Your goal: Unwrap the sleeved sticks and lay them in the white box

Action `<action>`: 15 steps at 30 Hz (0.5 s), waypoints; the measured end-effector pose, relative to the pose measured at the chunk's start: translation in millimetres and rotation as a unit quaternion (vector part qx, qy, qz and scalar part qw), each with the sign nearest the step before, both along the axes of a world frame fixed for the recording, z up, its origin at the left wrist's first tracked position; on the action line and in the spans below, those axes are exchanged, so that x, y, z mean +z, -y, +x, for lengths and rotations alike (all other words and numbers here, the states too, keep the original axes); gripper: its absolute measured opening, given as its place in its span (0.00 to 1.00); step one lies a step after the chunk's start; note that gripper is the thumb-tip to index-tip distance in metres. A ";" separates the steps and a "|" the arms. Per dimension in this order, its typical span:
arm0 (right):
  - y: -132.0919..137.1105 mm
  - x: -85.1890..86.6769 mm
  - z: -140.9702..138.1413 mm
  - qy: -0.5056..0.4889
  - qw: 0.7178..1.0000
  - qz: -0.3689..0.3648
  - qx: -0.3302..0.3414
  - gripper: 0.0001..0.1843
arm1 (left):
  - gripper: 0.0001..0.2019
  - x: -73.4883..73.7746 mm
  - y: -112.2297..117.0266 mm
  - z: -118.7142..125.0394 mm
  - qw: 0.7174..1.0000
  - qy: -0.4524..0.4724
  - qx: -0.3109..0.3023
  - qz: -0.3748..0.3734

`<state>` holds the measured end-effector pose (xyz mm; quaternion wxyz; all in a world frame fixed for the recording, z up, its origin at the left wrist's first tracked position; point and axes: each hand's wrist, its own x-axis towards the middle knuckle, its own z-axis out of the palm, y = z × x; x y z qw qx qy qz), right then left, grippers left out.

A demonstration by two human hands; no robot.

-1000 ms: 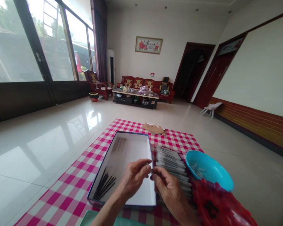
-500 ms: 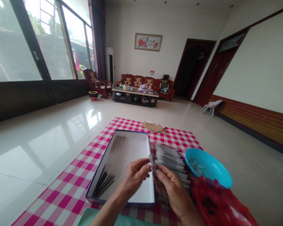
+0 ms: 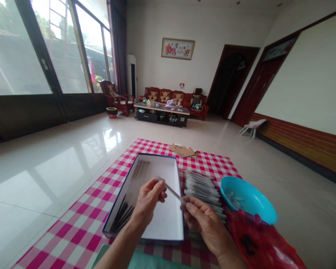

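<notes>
A thin grey pen-like stick [image 3: 172, 191] slants between my two hands, over the right part of a shallow white box [image 3: 166, 228] with a blue edge. My left hand [image 3: 149, 200] pinches its upper left end. The lower right end sits in the fingers of my right hand [image 3: 201, 213]. Inside the box, dark thin rods [image 3: 122, 216] lie fanned at the near left, and pale see-through sticks [image 3: 141, 170] lie at the far left. A stacked pile of similar grey sticks [image 3: 203, 190] is right of the box, partly hidden by my right hand.
A blue bowl [image 3: 259, 200] holding small clear pieces [image 3: 234, 201] stands at the right, with a red plastic bag [image 3: 268, 243] before it. Torn cardboard [image 3: 184, 151] rests at the back of the checked cloth [image 3: 81, 228]. Green material [image 3: 151, 261] shows at the near edge.
My left hand has moved left and slightly up, away from my right hand. More of the stick now shows between them. My right hand has barely moved.
</notes>
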<state>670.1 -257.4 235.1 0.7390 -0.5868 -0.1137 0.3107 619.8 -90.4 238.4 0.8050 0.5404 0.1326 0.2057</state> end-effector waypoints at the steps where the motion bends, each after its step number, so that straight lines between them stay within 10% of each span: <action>1: 1.7 0.0 2.7 0.013 0.999 0.003 -0.029 0.15 | 0.14 -0.6 -1.8 0.8 1.000 -0.005 0.003 -0.001; 5: 5.0 -3.4 11.1 0.053 0.991 0.008 -0.126 0.16 | 0.16 -4.2 -3.9 1.1 0.983 -0.031 0.087 0.161; 9: 4.3 -5.8 12.4 0.125 0.979 -0.056 -0.149 0.17 | 0.21 -1.0 0.8 -4.3 0.828 0.004 0.268 0.493; 11: 2.3 -3.9 9.8 0.147 0.977 -0.076 -0.133 0.18 | 0.18 2.1 6.8 -8.0 0.766 0.035 0.208 0.607; 15: -3.5 2.2 2.2 0.155 0.980 -0.065 -0.103 0.16 | 0.10 0.2 22.6 -12.3 0.732 0.030 0.024 0.680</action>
